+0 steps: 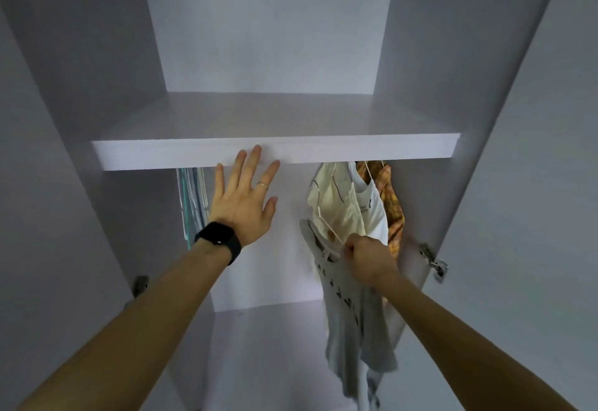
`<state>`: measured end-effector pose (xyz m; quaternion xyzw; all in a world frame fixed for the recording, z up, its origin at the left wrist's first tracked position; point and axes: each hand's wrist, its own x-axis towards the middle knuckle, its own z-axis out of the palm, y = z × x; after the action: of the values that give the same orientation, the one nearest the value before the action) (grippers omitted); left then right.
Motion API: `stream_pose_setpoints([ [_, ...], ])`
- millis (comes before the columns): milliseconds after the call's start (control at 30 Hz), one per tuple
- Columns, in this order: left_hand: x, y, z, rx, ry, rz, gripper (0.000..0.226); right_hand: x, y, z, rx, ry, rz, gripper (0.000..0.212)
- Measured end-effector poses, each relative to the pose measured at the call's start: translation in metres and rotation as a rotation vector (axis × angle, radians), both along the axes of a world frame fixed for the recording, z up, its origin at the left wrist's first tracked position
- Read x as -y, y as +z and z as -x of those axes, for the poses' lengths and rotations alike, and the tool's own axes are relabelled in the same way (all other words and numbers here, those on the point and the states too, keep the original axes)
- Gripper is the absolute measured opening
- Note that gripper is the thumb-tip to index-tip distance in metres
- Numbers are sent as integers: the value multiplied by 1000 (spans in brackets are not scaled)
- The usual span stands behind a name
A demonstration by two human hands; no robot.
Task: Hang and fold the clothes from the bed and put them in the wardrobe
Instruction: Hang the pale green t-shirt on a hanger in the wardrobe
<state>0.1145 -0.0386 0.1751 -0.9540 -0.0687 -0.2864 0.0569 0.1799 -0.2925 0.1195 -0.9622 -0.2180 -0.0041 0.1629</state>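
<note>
Open wardrobe (97,71), pale inner walls, seen from below the shelf (323,151).

Left hand (244,198) is raised with the palm away and the fingers spread and straight, holding nothing. The fingertips reach the shelf's front edge; they seem to touch it, though contact is hard to confirm from this angle. There is a black watch (218,237) on the wrist and a thin ring (262,184) on one finger.

Right hand (369,257) is lower and to the right, fingers curled tight, pinching a white hanger (330,231). A grey shirt (349,320) with small dark marks down its front hangs from it — inside the wardrobe's right side, below the shelf, its hem blurred.

Behind and above that shirt, three garments hang close together under the shelf:
- a cream garment (336,203)
- a white top (372,206) beside it
- an orange plaid shirt (393,203) nearest the right wall

The rail itself is hidden by the shelf.

On the left side, a bunch of empty hangers (192,200) — clear or pale teal — hangs just behind the left wrist.

Metal hinges show at both door edges, right (435,263) and left (140,284).
</note>
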Motion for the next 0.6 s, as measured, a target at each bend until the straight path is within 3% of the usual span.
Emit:
stream_pose_setpoints([
  [200, -31, -13, -58, 115, 35, -96, 70, -21, -13, -46, 34, -54, -125, 21],
  [467, -52, -45, -110, 495, -16, -256, 64, -51, -92, -103, 141, -108, -376, 13],
  [600, -59, -48, -115, 562, -22, -299, 63, -63, -107, -131, 139, -164, -437, 15],
])
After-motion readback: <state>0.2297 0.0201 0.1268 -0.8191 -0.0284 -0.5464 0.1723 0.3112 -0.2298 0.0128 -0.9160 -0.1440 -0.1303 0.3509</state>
